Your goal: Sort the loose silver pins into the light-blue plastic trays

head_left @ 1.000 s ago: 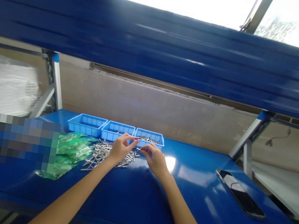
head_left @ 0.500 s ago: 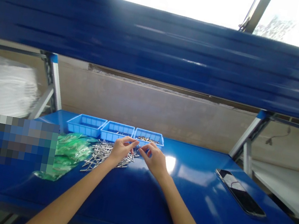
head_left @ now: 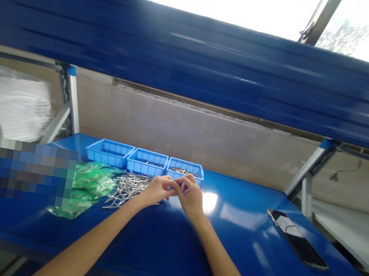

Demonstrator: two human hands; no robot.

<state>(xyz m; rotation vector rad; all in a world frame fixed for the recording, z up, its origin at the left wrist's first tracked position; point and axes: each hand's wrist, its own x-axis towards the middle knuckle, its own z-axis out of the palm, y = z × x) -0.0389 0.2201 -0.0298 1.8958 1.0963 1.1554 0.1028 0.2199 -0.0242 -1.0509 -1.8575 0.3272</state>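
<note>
My left hand (head_left: 158,190) and my right hand (head_left: 190,197) meet at the fingertips, just over the right edge of a pile of thin silvery metal pins (head_left: 127,189). Both hands have their fingers pinched together. Whatever is between them is too small and hidden to name. Behind the hands stands a blue tray (head_left: 187,163) with many metal pieces in it. A middle blue tray (head_left: 145,169) holds a few pins. The left blue tray (head_left: 107,160) shows no pieces that I can make out.
Green plastic bags (head_left: 90,188) lie left of the pile, beside a blurred-out patch. A dark smartphone (head_left: 297,239) lies at the right of the blue table (head_left: 149,255). A blue shelf beam (head_left: 198,57) crosses above, with metal posts (head_left: 309,172) at the sides.
My hands have come closer together and their fingers now touch or overlap. The left hand has moved a little right. The camera view has shifted slightly.
</note>
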